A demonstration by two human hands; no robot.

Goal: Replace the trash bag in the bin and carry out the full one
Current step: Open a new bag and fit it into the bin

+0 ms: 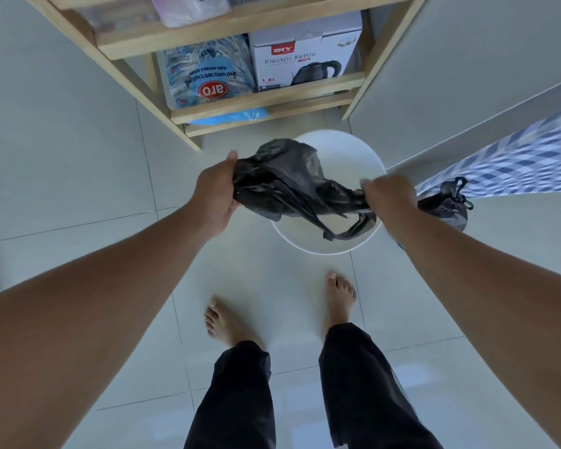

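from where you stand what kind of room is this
Probably a home kitchen or pantry corner: a wooden shelf holding an electric kettle box and a sugar bag, a white bin on tiled floor.

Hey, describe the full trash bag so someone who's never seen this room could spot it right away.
Find the white round bin on the tiled floor below the wooden shelf. Right of it, by the blue checkered cloth, sits the full trash bag. Unlike the limp black bag over the bin, it is bulging and knotted on top.
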